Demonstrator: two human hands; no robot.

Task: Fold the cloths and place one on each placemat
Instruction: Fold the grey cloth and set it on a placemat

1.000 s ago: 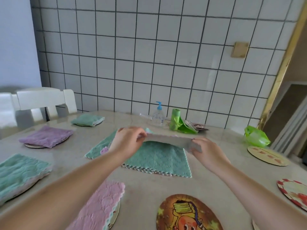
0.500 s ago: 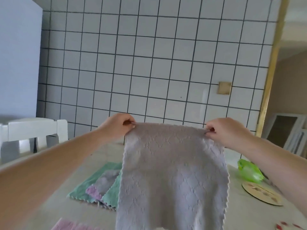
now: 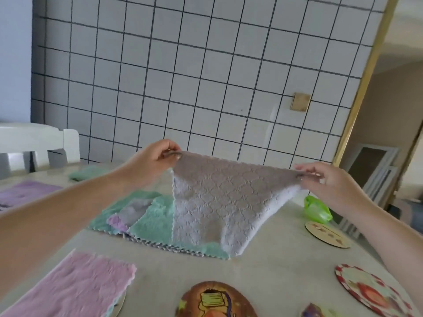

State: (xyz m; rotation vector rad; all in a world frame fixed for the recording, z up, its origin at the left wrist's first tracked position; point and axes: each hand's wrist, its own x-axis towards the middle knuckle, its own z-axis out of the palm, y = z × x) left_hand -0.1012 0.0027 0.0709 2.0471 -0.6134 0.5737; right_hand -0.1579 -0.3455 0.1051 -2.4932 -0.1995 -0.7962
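While pinched at both corners, grey cloth (image 3: 219, 202) aloft.

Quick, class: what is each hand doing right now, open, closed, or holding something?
Left hand: closed, pinching one top corner of the grey cloth.
Right hand: closed, pinching the grey cloth's other top corner.

Grey cloth w/ quilted diamond texture (image 3: 219, 202); teal scallop-edged cloths (image 3: 155, 223) under it. Pink folded cloth (image 3: 75, 287), lilac folded cloth (image 3: 25, 193). Round placemat w/ cartoon print (image 3: 215, 300); red-white rimmed round placemat (image 3: 370, 291). White tile wall w/ dark grid (image 3: 183, 76).
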